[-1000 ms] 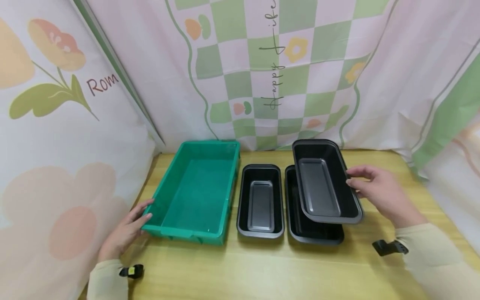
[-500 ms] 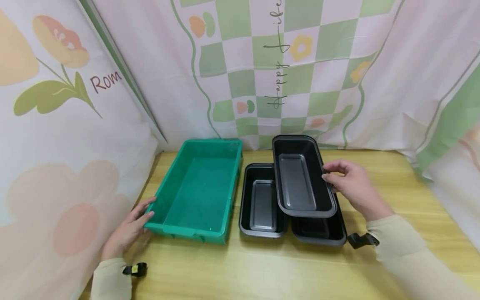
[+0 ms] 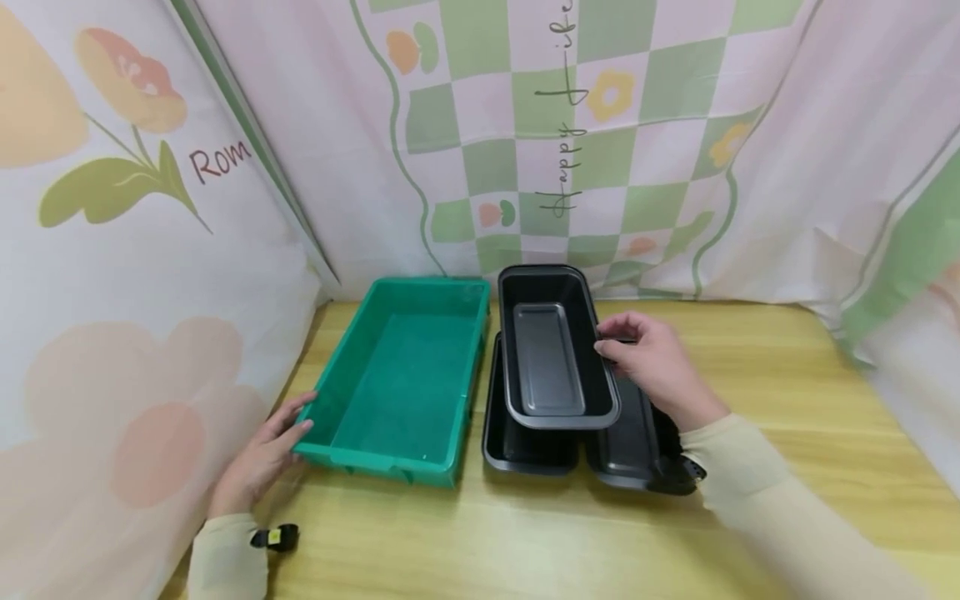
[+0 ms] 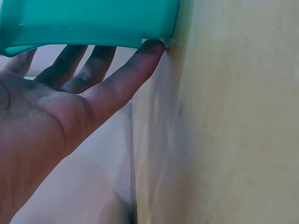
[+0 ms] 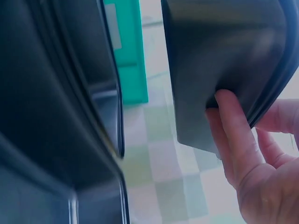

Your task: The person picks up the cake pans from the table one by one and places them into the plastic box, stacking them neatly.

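My right hand (image 3: 652,358) pinches the right rim of a black loaf pan (image 3: 547,358), thumb inside and fingers against its outer wall. In the right wrist view this pan (image 5: 224,56) hangs raised, apart from the pans below. Under it on the table stand two more dark loaf pans side by side, a left pan (image 3: 528,462) and a right pan (image 3: 626,475), both partly covered by the held pan and my right arm. My left hand (image 3: 258,458) touches the near left corner of a green plastic tray (image 3: 472,392); its fingers (image 4: 124,77) lie fairly straight against the outside.
The wooden table (image 3: 480,542) ends at a patterned curtain (image 3: 450,167) at the back. A flower-printed cloth (image 3: 135,333) rises along the left side. The green tray stands close beside the left pan.
My right hand has carried the held loaf pan leftward, from over the right pan to over the left one. The left hand stays at the tray's corner. The view shifts slightly.
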Demonstrator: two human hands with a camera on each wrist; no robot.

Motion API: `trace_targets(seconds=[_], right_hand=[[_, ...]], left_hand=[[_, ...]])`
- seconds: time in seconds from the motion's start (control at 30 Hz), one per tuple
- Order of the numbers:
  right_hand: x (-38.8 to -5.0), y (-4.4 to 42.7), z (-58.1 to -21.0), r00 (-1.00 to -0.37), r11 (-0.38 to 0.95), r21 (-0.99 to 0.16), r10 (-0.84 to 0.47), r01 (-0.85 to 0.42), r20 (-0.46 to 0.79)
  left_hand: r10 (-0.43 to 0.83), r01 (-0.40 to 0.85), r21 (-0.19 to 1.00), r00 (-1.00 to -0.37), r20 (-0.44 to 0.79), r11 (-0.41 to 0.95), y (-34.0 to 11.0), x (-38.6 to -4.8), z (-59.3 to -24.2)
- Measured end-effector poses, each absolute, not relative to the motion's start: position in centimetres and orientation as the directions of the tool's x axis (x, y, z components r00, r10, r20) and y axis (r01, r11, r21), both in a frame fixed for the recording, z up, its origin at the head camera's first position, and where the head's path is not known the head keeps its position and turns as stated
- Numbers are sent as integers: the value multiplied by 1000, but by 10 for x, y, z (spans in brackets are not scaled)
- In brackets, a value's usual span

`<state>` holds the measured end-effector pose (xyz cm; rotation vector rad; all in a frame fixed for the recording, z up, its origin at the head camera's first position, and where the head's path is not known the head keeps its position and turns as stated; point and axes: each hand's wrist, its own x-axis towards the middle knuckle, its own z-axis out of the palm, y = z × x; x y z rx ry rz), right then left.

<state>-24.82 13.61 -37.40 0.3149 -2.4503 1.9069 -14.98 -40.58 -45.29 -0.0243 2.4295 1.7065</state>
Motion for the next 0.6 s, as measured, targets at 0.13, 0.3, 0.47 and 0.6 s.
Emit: trace_targets(seconds=[0.13,0.3,0.47,0.6], right_hand=[[-251,115,-373,-980,212,-964,-152,-162,131],[-253,90,-372,-979,184,-973,-174,-140,108],[-254,66,-373,-978,151,-981,-189,-123,93],[-256,48,-375,-977,139,-986,-199,-98,69]], left_hand=[[84,-109,937,-986,-144,332,-406,-150,-454],[79,-112,940,-986,-145,322,-406,-150,-455],[83,-108,939,-986,-143,325,-406,-152,-456],[81,-108,941,-987,-141,322,-407,-153,-457]])
